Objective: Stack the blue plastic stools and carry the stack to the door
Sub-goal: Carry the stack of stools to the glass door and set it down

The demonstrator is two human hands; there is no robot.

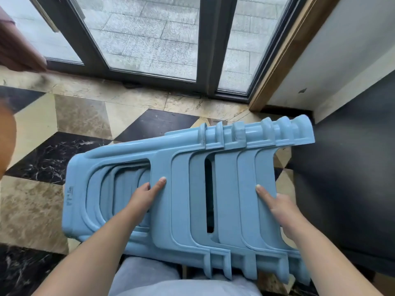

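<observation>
A person carries a nested stack of blue stools (pixel 183 195) on its side at lap height, just short of a glass door (pixel 149 39); the stacking looks done and the carry nearly finished, so the next move is probably lowering the stack upright onto the marble floor (pixel 81 116) by the threshold. The left hand (pixel 145 195) hooks through an opening near the seat end, fingers hidden, thumb on top. The right hand (pixel 277 208) presses its thumb over the leg end, fingers apparently curled underneath. The stools are smooth, pale blue, tightly nested.

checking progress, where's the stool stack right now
In the head view the stool stack lies on its side, centre-right, held by the left hand and right hand just short of the glass door.
</observation>
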